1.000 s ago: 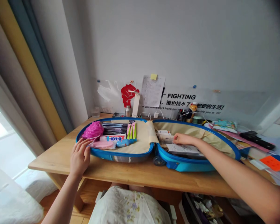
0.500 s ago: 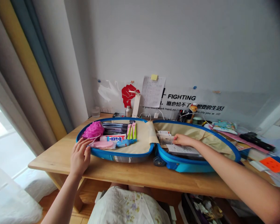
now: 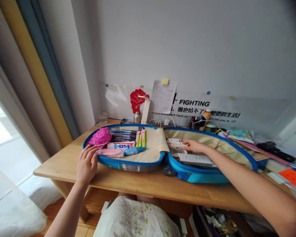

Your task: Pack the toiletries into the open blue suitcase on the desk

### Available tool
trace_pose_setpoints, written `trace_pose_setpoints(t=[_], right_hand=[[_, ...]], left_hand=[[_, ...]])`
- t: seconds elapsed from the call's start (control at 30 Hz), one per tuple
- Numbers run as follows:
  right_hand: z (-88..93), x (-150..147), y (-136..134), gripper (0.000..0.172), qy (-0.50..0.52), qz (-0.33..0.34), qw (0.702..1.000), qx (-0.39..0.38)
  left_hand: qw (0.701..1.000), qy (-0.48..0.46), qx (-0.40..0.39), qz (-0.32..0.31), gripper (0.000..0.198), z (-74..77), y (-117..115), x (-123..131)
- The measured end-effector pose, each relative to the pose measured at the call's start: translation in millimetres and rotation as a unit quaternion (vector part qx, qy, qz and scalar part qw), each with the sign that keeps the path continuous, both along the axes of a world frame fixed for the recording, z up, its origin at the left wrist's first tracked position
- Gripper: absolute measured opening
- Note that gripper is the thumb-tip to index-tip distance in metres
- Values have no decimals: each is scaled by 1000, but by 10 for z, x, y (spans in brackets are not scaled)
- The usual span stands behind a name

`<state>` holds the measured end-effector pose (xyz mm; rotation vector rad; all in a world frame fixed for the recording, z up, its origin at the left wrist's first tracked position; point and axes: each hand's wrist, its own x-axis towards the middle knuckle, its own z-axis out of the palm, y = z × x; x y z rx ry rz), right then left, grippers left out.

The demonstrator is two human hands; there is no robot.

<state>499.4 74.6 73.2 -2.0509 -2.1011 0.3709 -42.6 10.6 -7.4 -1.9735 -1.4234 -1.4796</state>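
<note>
A blue suitcase (image 3: 138, 163) lies open with both halves spread. My left hand (image 3: 87, 164) rests on the left half's rim, fingers stretched, holding nothing. Beside its fingertips are a pink bath puff (image 3: 101, 136) and a pink item in a clear bag (image 3: 111, 152). A toothpaste tube (image 3: 120, 145), a blue bottle (image 3: 134, 150), slim green-and-pink packs (image 3: 140, 138) and dark packets (image 3: 123, 135) lie there too. In the right half, my right hand (image 3: 194, 146) has its fingers closed on the end of a small bottle (image 3: 178, 147), among similar white-labelled ones. A grey printed packet (image 3: 196, 159) lies below it.
The suitcase covers much of the wooden table (image 3: 61, 161). Along the wall stand a metal bottle (image 3: 136, 118), a white lamp (image 3: 145, 112) and a green-lidded jar (image 3: 210, 128). Papers and an orange card (image 3: 293, 176) lie at right. Beneath is a filled bin (image 3: 219, 220).
The view has shifted slightly, so everything sits a little further right. My right hand has moved slightly up over the small bottles. My left hand stays on the rim.
</note>
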Motion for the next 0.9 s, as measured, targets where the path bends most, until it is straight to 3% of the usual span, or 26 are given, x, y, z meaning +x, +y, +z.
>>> trace_pose_setpoints(t=[0.1,0.23,0.4,0.5,0.6,0.77,0.9], right_hand=[[90,16,-34,21,3,5,1000,-16],[270,106,-106,27,10,6,1000,-5],[586,0,-102,37,100,-43,991,73],[758,-484,-23,39,176,-18,977,121],[790,-1229,129,37,225,25,968,109],[513,-2371,456,26,222,72,970,62],[248,-2858,623,22,217,91,971,29]], left_hand=[[1000,1,1,0,35,-3,0,-3],[1000,-2,2,2,34,-8,5,-7],[1000,-9,-9,3,34,-15,8,0],[1000,-15,-13,4,34,-15,7,6],[1000,-14,-13,4,34,-11,4,10],[1000,-9,-9,1,33,-4,-2,15],[1000,-9,-14,2,33,-11,-3,15]])
